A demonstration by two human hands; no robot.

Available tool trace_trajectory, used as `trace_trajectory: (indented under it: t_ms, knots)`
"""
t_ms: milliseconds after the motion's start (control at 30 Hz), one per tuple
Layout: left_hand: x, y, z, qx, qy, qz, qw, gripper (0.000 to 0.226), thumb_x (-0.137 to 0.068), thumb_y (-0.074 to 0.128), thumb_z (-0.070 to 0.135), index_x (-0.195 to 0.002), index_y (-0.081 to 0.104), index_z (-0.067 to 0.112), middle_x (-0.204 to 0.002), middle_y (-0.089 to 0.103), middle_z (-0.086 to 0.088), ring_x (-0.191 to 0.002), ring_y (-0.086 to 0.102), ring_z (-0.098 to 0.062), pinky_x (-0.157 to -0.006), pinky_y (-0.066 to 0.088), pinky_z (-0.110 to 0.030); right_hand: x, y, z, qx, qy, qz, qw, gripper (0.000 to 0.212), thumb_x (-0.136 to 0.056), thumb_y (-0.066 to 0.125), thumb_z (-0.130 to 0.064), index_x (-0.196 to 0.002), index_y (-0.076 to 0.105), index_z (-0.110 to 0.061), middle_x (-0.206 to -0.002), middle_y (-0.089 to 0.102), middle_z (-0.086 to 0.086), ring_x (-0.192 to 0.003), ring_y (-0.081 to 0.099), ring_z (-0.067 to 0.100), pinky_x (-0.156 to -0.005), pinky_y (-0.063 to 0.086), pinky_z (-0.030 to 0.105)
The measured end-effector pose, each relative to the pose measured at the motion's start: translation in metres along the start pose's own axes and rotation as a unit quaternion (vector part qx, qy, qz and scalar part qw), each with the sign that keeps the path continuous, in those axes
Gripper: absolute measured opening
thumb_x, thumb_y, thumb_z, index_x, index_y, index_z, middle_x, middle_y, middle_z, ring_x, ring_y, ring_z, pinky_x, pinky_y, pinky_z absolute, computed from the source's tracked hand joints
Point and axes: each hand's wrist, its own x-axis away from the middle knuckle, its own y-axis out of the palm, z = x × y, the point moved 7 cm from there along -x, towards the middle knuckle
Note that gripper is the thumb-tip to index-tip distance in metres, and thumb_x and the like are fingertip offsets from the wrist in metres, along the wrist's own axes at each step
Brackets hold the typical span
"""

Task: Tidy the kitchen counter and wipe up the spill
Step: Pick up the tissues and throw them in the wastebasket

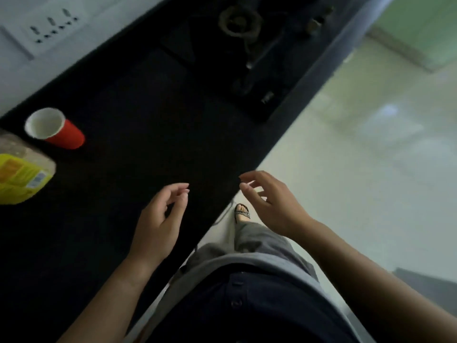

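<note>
A red paper cup [64, 136] with a white inside stands tilted-looking at the left of the black counter [138, 115]. Beside it at the far left edge lies a clear bag [22, 174] with a yellow label. My left hand [160, 224] hovers over the counter's near part, fingers loosely curled and apart, holding nothing. My right hand [269, 204] hangs just past the counter's front edge, fingers spread, also empty. No spill shows on the dark surface in this blurred view.
A dark gas stove [237, 45] with a burner ring sits at the far end of the counter. A white socket panel [47, 28] is on the wall behind. Pale floor tiles [358, 157] stretch to the right, with my sandalled foot [242, 212] below.
</note>
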Motion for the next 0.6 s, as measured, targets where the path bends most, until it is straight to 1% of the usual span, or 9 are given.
trace_trajectory:
  t_ms: [100, 200, 267, 300, 400, 533, 600]
  knots:
    - [0.008, 0.031, 0.005, 0.009, 0.028, -0.069, 0.997, 0.023, -0.091, 0.044, 0.044, -0.108, 0.059, 0.039, -0.109, 0.063, 0.017, -0.103, 0.057, 0.004, -0.081, 0.043, -0.016, 0.051, -0.015, 0.031, -0.055, 0.064, 0.084, 0.993, 0.031, -0.093, 0.043, -0.040, -0.113, 0.058, -0.023, -0.113, 0.059, -0.007, -0.099, 0.055, 0.006, -0.087, 0.047, 0.024]
    - [0.018, 0.069, 0.014, 0.009, 0.048, -0.128, 0.991, 0.024, -0.083, 0.045, 0.048, -0.101, 0.059, 0.041, -0.105, 0.064, 0.012, -0.096, 0.059, 0.006, -0.075, 0.043, -0.007, 0.098, -0.028, 0.060, -0.092, 0.115, 0.139, 0.979, 0.027, -0.094, 0.044, -0.038, -0.110, 0.060, -0.023, -0.110, 0.060, -0.009, -0.098, 0.056, 0.003, -0.085, 0.047, 0.022]
    - [0.022, 0.092, 0.022, -0.006, 0.062, -0.162, 0.985, 0.024, -0.082, 0.045, 0.050, -0.100, 0.058, 0.041, -0.106, 0.064, 0.013, -0.098, 0.058, 0.006, -0.075, 0.042, -0.005, 0.121, -0.039, 0.077, -0.100, 0.137, 0.165, 0.972, 0.026, -0.093, 0.044, -0.037, -0.109, 0.060, -0.024, -0.108, 0.060, -0.010, -0.097, 0.056, 0.002, -0.085, 0.046, 0.021]
    - [0.023, 0.104, 0.027, -0.019, 0.070, -0.177, 0.981, 0.026, -0.081, 0.045, 0.053, -0.101, 0.058, 0.042, -0.107, 0.064, 0.014, -0.101, 0.058, 0.005, -0.077, 0.042, -0.007, 0.131, -0.046, 0.084, -0.105, 0.144, 0.179, 0.968, 0.026, -0.093, 0.044, -0.037, -0.109, 0.060, -0.023, -0.108, 0.059, -0.010, -0.098, 0.056, 0.002, -0.085, 0.046, 0.021]
    - [0.022, 0.139, 0.043, -0.055, 0.095, -0.216, 0.970, 0.030, -0.078, 0.041, 0.058, -0.100, 0.058, 0.046, -0.108, 0.062, 0.021, -0.105, 0.056, 0.005, -0.083, 0.042, -0.018, 0.153, -0.072, 0.107, -0.113, 0.154, 0.217, 0.957, 0.030, -0.093, 0.043, -0.039, -0.111, 0.059, -0.022, -0.109, 0.060, -0.010, -0.100, 0.056, 0.003, -0.086, 0.047, 0.023]
    - [0.017, 0.204, 0.076, -0.090, 0.131, -0.253, 0.954, 0.030, -0.081, 0.040, 0.056, -0.101, 0.058, 0.044, -0.110, 0.061, 0.021, -0.104, 0.055, 0.008, -0.089, 0.042, -0.022, 0.172, -0.116, 0.146, -0.125, 0.165, 0.259, 0.943, 0.029, -0.094, 0.043, -0.038, -0.111, 0.059, -0.022, -0.108, 0.058, -0.013, -0.100, 0.055, 0.001, -0.086, 0.048, 0.026]
    - [0.017, 0.246, 0.098, -0.101, 0.145, -0.270, 0.947, 0.025, -0.085, 0.041, 0.050, -0.102, 0.058, 0.042, -0.110, 0.062, 0.020, -0.103, 0.055, 0.007, -0.087, 0.043, -0.021, 0.182, -0.144, 0.170, -0.125, 0.169, 0.277, 0.937, 0.027, -0.094, 0.043, -0.037, -0.110, 0.059, -0.022, -0.107, 0.057, -0.014, -0.100, 0.055, 0.001, -0.087, 0.048, 0.028]
